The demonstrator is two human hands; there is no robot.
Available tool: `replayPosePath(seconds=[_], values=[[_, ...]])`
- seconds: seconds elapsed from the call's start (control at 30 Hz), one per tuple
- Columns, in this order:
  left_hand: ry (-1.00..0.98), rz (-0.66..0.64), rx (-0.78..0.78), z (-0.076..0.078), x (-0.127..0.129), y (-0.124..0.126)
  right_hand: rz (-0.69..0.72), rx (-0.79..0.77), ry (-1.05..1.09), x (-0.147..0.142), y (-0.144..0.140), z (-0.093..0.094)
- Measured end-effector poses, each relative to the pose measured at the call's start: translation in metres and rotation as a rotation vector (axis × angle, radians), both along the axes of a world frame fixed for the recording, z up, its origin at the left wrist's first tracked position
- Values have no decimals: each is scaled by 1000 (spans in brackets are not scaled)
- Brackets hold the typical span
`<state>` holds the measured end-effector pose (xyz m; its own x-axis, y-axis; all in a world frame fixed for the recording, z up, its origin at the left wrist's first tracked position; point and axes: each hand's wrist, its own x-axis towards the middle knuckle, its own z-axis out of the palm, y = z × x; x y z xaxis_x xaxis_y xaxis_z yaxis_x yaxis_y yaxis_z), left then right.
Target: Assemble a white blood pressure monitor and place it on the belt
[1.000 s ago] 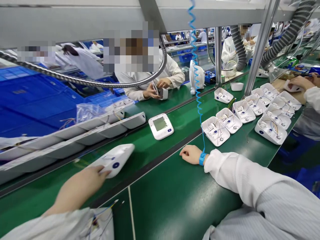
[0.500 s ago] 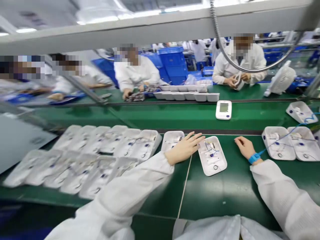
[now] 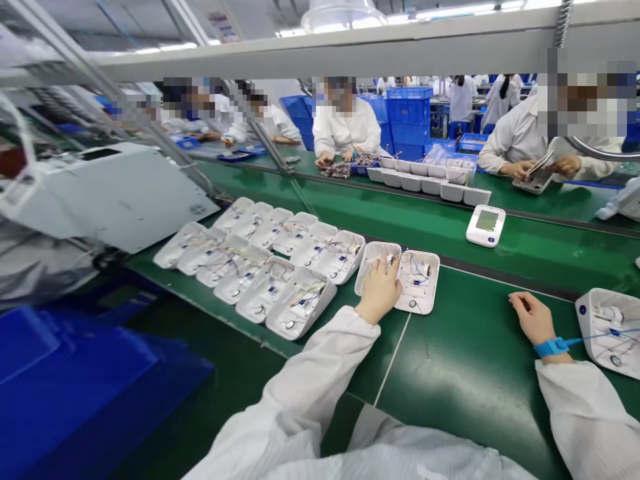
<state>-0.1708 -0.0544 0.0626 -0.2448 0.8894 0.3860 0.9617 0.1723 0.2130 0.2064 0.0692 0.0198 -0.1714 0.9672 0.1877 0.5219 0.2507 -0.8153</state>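
Note:
My left hand (image 3: 380, 293) lies over a white casing (image 3: 363, 279), palm down with the fingers spread, and covers part of the wiring inside. Touching that casing on its right is a second white casing (image 3: 431, 283), with thin wires, a small blue connector and a round black-rimmed part inside. My right hand (image 3: 534, 319) is held over the green bench with loosely bent fingers and nothing visible in them. Around its wrist is a blue strap (image 3: 551, 347) with a blue cord. Nearest to it on the right stands another wired casing (image 3: 607, 333).
Two rows of wired white casings (image 3: 270, 280) stand to the left on the green bench (image 3: 480, 360). A white device with a screen (image 3: 486, 225) lies on the green strip beyond. Co-workers (image 3: 345, 127) sit across. A grey metal box (image 3: 115, 193) is at far left.
My view has swung left. My left hand has gone from the right casing to the one on its left. Those two casings, apart before, now sit side by side. My right hand stays empty.

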Motion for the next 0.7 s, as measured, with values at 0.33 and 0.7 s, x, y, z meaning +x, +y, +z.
replayPosePath(seconds=[0.33, 0.7], values=[[-162, 35, 152, -27, -19, 3, -36, -35, -88, 10, 5, -9], [-250, -53, 319, -12, 11, -24, -63, -76, -187, 16, 10, -10]])
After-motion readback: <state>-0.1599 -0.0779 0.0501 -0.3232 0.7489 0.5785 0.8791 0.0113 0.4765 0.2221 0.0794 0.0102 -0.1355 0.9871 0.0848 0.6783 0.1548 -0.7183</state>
